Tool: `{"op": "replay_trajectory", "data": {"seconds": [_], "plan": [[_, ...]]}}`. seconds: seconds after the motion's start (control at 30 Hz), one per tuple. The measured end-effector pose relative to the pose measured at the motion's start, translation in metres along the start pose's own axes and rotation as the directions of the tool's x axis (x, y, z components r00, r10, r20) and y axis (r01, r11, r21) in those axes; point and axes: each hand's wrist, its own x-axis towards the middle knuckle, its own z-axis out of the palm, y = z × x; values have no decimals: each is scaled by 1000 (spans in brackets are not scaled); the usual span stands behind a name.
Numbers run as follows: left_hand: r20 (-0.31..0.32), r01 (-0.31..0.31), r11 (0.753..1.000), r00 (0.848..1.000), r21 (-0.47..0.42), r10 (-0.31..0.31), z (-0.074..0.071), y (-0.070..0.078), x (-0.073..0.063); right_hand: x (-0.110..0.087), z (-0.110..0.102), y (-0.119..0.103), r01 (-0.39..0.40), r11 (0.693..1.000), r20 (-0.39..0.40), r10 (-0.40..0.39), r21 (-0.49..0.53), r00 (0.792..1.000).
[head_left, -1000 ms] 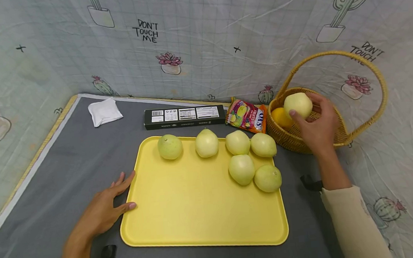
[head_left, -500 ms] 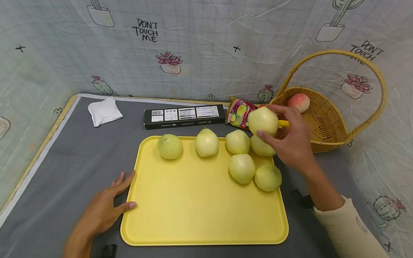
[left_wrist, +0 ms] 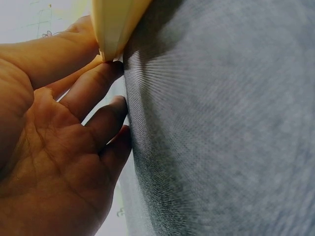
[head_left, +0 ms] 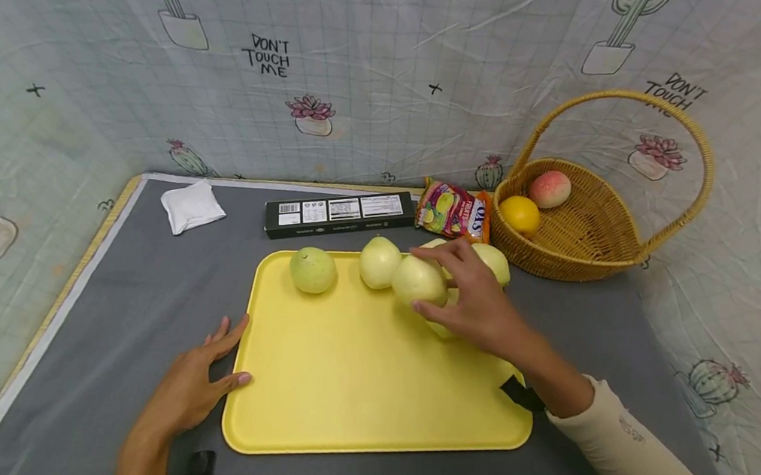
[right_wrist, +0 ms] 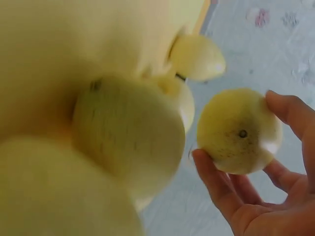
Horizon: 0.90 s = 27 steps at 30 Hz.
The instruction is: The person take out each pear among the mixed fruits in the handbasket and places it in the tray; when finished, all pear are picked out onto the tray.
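My right hand (head_left: 482, 308) holds a pale yellow-green pear (head_left: 418, 282) between thumb and fingers, above the upper part of the yellow tray (head_left: 338, 377). In the right wrist view, the held pear (right_wrist: 239, 130) has its dark end spot facing the camera. On the tray sit a greener pear (head_left: 313, 270) at the back left and another pear (head_left: 380, 262) beside it. More pears at the right are partly covered by my right hand and arm. My left hand (head_left: 189, 382) touches the tray's left edge with extended fingers; its fingertips meet the grey cloth in the left wrist view.
A wicker basket (head_left: 591, 242) at the back right holds a peach (head_left: 550, 189) and an orange-yellow fruit (head_left: 520, 215). Beside it lie a bright snack packet (head_left: 453, 211) and a dark box (head_left: 340, 214). A white folded cloth (head_left: 192, 207) lies back left; a printed curtain stands behind.
My right hand has carried the pear leftward from over the basket to above the tray, uncovering the peach and orange-yellow fruit. The left hand has stayed still.
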Motion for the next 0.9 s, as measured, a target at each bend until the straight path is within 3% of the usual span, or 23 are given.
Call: {"op": "replay_trajectory", "data": {"seconds": [0.2, 0.43, 0.67, 0.9], "plan": [[-6, -11, 1000, 1000, 8, 11, 0, -1, -1, -2, 26, -11, 24, 991, 146, -5, -131, 989], [-7, -10, 1000, 1000, 25, 10, 0, -2, -1, 0, 50, -11, 57, 984, 245, -15, -166, 969], [-9, -12, 1000, 1000, 22, 12, 2, -1, 0, 0, 62, -7, 61, 971, 247, -2, -231, 969], [-2, -24, 999, 1000, 38, 24, 1, 0, 2, -3, 56, -11, 30, 961, 203, 27, -274, 979]]}}
